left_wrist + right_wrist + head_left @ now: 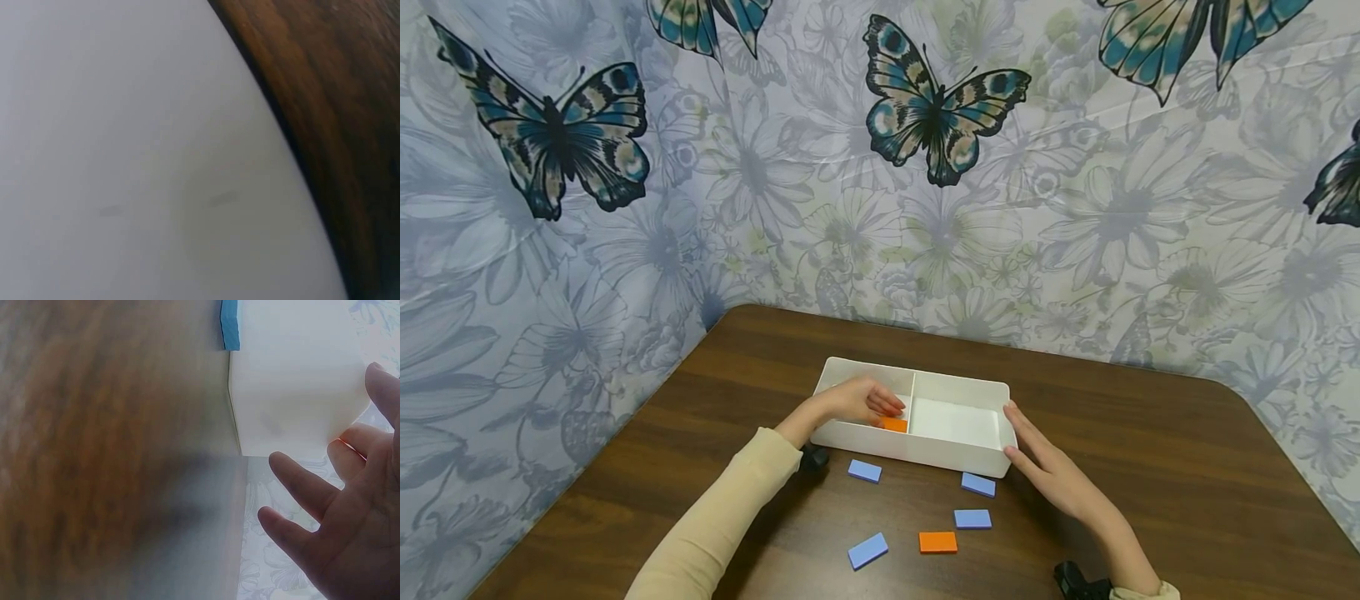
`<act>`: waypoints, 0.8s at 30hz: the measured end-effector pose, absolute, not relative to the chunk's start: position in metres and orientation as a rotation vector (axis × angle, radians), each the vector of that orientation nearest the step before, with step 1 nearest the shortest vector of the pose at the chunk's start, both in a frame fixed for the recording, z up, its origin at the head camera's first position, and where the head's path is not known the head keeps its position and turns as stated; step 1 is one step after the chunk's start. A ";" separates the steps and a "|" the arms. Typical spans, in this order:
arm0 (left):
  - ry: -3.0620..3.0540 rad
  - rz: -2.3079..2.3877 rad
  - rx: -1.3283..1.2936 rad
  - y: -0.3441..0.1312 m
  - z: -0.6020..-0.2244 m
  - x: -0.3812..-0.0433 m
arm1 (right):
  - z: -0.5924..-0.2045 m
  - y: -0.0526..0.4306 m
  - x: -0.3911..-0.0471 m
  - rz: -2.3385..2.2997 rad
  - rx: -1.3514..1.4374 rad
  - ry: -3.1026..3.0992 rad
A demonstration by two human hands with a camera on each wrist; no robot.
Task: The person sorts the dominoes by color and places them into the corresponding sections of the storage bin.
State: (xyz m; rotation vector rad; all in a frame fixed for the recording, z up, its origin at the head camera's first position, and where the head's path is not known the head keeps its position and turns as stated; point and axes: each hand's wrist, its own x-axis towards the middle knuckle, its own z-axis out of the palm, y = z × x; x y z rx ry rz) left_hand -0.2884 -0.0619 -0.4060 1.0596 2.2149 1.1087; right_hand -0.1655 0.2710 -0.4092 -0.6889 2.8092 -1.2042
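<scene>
My left hand (857, 400) reaches into the left compartment of a white divided box (955, 454), fingers bent downward. An orange tile (894, 425) shows right at its thumb and fingertips, inside the front wall near the divider; I cannot tell whether the fingers pinch it. In the left wrist view the pale box wall (137, 125) fills most of the picture and the fingers are out of sight. My right hand (1052, 475) rests with extended fingers at the box's right end. The right wrist view shows its spread fingers (303, 487) beside the white end wall (294, 394).
In front of the box on the brown wooden table (1150, 450) lie several blue tiles, among them one at the left (865, 472) and one tilted nearer (868, 552). A second orange tile (937, 543) lies among them. A butterfly-printed cloth (820, 208) hangs behind.
</scene>
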 end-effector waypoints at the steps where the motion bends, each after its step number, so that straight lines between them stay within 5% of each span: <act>1: 2.212 1.109 1.061 -0.062 -0.406 -0.289 | -0.409 0.271 -0.166 -1.204 -0.688 2.809; 24: 2.163 1.063 1.155 -0.063 -0.407 -0.291 | -0.411 0.272 -0.167 -1.237 -0.698 2.777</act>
